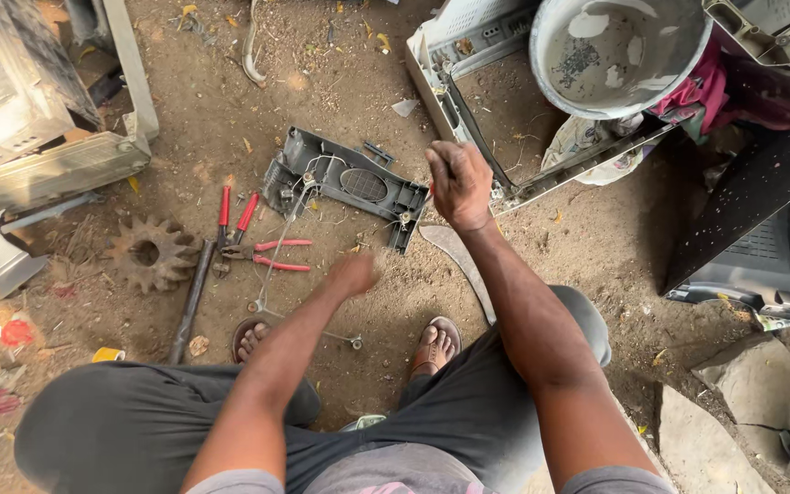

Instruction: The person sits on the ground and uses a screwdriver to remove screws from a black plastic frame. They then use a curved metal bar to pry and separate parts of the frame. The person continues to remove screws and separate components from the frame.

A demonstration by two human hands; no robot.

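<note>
From the head camera, the person squats on bare dirt. The right hand is closed into a fist above the right end of a grey plastic panel; whether it grips anything cannot be told. The left hand is blurred, seemingly loosely curled and empty, near thin wires. Red-handled pliers lie just left. A slip could snag wire on sandalled toes. The bucket holds only dried residue.

Bare dirt lay open between the grey plastic panel and the feet. Red pliers, a rusty gear and an iron rod blocked the left; a white frame blocked the right.
</note>
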